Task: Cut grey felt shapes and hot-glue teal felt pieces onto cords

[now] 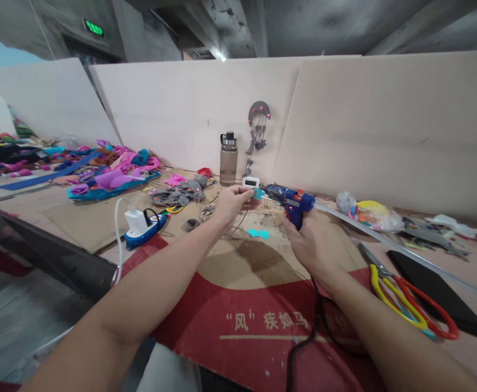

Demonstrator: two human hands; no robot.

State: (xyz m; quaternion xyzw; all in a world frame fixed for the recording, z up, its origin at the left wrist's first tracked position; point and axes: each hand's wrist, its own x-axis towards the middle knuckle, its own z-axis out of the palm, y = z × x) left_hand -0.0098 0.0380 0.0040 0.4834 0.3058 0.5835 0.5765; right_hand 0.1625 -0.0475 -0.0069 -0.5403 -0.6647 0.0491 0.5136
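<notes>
Blue plastic glue gun (298, 206) is in R hand (309, 234), fingers wrapped round the grip, nozzle pointing L; L hand (236, 204) is nearly closed, fingertips pinching a small teal piece (258, 193) just in front of the nozzle, both held up over the cardboard (222, 267). 2nd teal cutout (258, 234) lies flat on the cardboard, below and btwn the hands. Long clear rod (356, 222) runs from the gun's rear down to the R, so that side is tight, w/ yellow-and-red scissors (402, 299) and black slab (438, 294) near R forearm. Black cord (293, 356) drops from the gun over the cardboard's front edge. Open room is mostly btwn the forearms, on the tan and red surface. Blue power strip (145, 233) w/ white plug sits L of L forearm, nr the table's L edge; bottle (228, 160) and small white timer (250, 182) stand behind the hands, close to the pale board (173, 109). Hard to see: R fingertips hidden behind the grip; can't tell if nozzle touches teal. Printed text is partly covered by cord + R forearm; both forearms run out of frame, rod too.
</notes>
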